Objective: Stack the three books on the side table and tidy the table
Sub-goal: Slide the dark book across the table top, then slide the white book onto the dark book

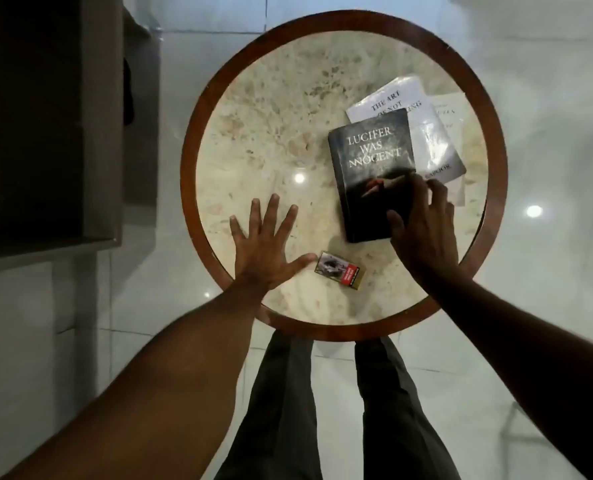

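Note:
A round side table (191, 188) with a marble top and a brown wooden rim fills the view. A black book (367, 161) lies on top of a white book (426, 133), which overlaps a cream book (452, 116) at the right. My right hand (423, 230) rests on the black book's near right corner, thumb on the cover and fingers along its right edge. My left hand (264, 247) lies flat on the marble with fingers spread, its thumb just left of a small cigarette pack (340, 271).
A dark sofa or cabinet (46, 133) stands left of the table. The floor (547, 81) is glossy white tile. My legs in dark trousers (322, 410) stand right against the table's near rim.

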